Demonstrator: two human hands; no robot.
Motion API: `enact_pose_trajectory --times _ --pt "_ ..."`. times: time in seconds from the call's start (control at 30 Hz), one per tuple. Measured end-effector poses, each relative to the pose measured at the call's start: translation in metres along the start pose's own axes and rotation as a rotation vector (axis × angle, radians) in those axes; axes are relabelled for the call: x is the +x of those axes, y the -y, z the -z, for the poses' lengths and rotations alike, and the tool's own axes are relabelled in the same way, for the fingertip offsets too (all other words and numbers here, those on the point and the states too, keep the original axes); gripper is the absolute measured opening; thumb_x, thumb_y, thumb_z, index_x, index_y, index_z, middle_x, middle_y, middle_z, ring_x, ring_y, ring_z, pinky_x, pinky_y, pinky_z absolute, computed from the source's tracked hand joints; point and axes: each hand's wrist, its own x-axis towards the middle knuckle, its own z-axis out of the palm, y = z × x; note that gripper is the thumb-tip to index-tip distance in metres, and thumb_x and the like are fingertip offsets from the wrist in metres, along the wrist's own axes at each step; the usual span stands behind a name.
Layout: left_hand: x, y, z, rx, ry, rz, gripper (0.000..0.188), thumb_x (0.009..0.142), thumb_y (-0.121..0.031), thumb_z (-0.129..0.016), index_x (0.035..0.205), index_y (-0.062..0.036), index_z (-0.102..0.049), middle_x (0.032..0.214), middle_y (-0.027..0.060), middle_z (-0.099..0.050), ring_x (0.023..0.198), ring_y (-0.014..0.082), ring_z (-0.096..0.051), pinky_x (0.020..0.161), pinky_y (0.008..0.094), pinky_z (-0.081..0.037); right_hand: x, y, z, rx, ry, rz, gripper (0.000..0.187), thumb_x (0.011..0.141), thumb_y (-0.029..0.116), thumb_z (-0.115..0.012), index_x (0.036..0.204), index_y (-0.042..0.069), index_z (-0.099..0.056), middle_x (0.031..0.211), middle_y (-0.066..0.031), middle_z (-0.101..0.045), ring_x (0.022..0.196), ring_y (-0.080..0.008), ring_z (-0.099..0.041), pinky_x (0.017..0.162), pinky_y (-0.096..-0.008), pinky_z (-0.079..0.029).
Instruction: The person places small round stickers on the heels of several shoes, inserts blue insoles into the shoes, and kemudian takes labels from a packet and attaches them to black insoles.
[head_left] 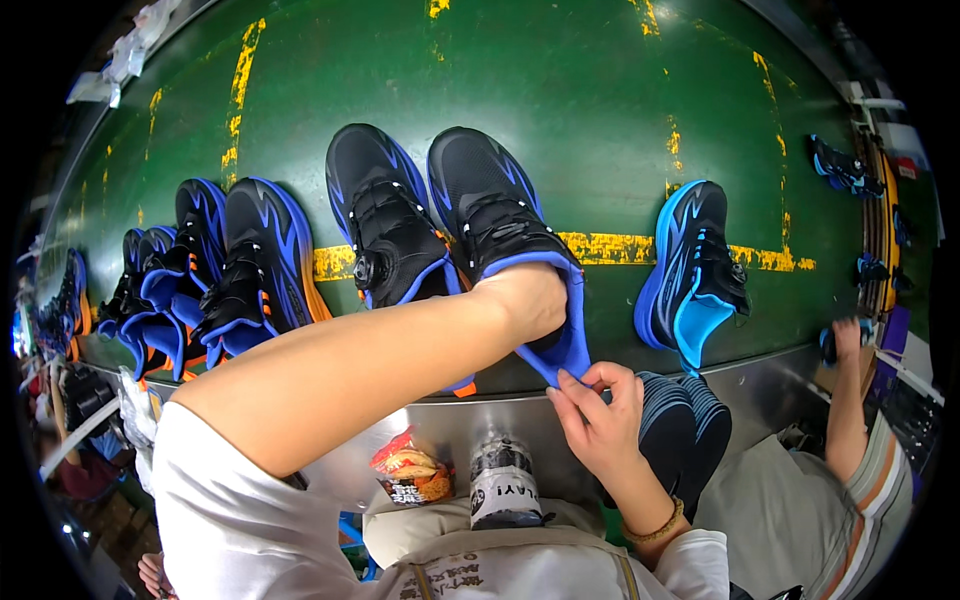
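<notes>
A black sneaker with blue trim [487, 185] lies on the green work surface in front of me, its toe pointing away. My left hand [527, 298] reaches into its opening, and the fingers are hidden inside. At the shoe's near end, my right hand [605, 412] pinches the edge of the blue-lined heel collar between thumb and fingers. Just left of it sits a similar black sneaker [372, 185] with a round dial on its side, partly covered by my left forearm. Below and beside my right hand is a stack of dark insoles with blue stripes [668, 425].
Several black and blue sneakers [262, 235] stand farther left. To the right is a black sneaker with light-blue lining [688, 240]. A snack packet [412, 468] and a cylindrical container [500, 478] are near my lap. At far right, another person's hand [847, 336] touches a shoe.
</notes>
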Motion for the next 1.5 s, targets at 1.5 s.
enact_pose_trajectory --times 1.5 --pt "-0.034 -0.269 -0.049 -0.546 -1.093 0.271 0.027 0.075 -0.011 -0.055 0.098 0.0005 -0.048 0.100 0.0162 -0.048 0.094 0.0324 -0.048 0.082 0.0393 -0.039 -0.209 0.029 0.072 0.241 -0.257 -0.292 0.022 0.076 0.005 -0.062 0.098 0.005 -0.061 0.092 -0.0102 -0.059 0.080 -0.0253 -0.057 0.072 -0.0340 -0.043"
